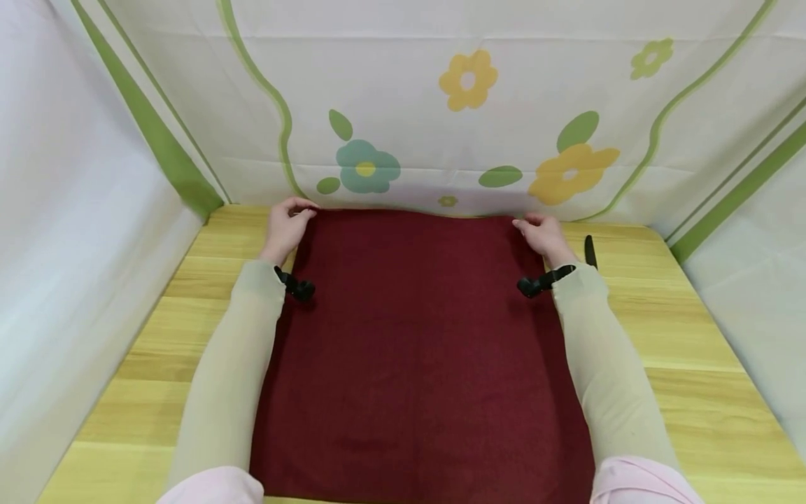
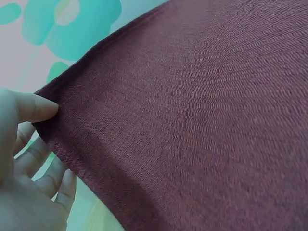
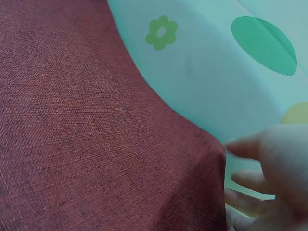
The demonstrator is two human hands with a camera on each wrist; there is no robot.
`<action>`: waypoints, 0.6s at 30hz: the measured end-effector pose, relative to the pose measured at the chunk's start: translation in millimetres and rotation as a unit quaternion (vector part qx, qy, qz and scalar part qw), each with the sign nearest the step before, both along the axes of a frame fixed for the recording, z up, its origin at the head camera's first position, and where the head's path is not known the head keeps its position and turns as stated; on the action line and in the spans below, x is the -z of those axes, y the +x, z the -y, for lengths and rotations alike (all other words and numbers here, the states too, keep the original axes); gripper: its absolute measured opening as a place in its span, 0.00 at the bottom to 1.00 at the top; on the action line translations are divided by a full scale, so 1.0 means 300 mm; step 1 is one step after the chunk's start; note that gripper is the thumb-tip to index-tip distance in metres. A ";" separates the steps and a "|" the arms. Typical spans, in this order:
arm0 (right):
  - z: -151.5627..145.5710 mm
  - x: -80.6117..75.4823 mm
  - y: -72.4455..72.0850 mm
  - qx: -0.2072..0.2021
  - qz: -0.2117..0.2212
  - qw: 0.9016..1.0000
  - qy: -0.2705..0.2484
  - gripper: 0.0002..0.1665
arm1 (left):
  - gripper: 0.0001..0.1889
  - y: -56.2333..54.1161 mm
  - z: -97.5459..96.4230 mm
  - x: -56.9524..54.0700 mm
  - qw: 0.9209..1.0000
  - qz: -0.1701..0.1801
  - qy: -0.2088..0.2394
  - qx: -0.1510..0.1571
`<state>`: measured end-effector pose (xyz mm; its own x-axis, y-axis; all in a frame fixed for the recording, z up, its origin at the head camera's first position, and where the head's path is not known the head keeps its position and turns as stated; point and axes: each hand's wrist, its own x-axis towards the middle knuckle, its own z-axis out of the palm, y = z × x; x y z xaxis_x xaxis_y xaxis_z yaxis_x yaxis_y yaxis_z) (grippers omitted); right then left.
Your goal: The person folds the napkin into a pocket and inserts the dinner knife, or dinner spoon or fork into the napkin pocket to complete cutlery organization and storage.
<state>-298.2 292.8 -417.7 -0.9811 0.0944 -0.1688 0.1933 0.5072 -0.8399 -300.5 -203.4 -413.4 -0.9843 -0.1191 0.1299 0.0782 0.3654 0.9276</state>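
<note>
A large dark red cloth (image 1: pixel 422 350) is spread over the wooden table, reaching from the back wall to the near edge of the view. At its far left corner, my left hand (image 1: pixel 288 227) pinches the fabric. The left wrist view shows that thumb (image 2: pixel 41 108) on top of the cloth and the other fingers beneath or beside the edge. My right hand (image 1: pixel 543 236) holds the far right corner by its tip. In the right wrist view the cloth (image 3: pixel 120 125) draws into folds toward that thumb (image 3: pixel 245 146); the exact contact is partly hidden.
Pale wood tabletop (image 1: pixel 655 329) shows on both sides of the cloth. A white curtain (image 1: pixel 415 105) with printed flowers stands right behind its far edge, and white side panels (image 1: pixel 82 231) flank the table. A black strap end (image 1: pixel 590 250) sticks out beside the right wrist.
</note>
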 end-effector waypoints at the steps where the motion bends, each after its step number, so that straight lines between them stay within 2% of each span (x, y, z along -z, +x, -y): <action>1: 0.002 0.001 -0.002 -0.001 0.002 1.000 0.005 0.34 | 0.13 0.005 0.002 -0.003 1.000 0.000 -0.004 0.002; 6: 0.007 0.007 -0.008 -0.017 0.011 1.000 0.018 0.29 | 0.12 0.019 0.010 0.003 1.000 0.007 -0.017 0.008; 12: -0.012 0.003 0.000 -0.056 0.008 0.996 0.065 0.27 | 0.12 0.024 0.019 0.014 1.000 0.009 -0.013 0.018; 18: -0.049 -0.050 0.037 -0.080 -0.013 0.991 0.103 0.24 | 0.12 0.033 0.045 0.005 1.000 0.003 -0.017 0.011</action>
<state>-287.0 307.6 -402.8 -0.9901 -0.0324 -0.1368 0.0767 0.6912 -0.7186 -290.7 -217.0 -415.0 -0.9874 -0.0934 0.1281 0.0813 0.3954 0.9149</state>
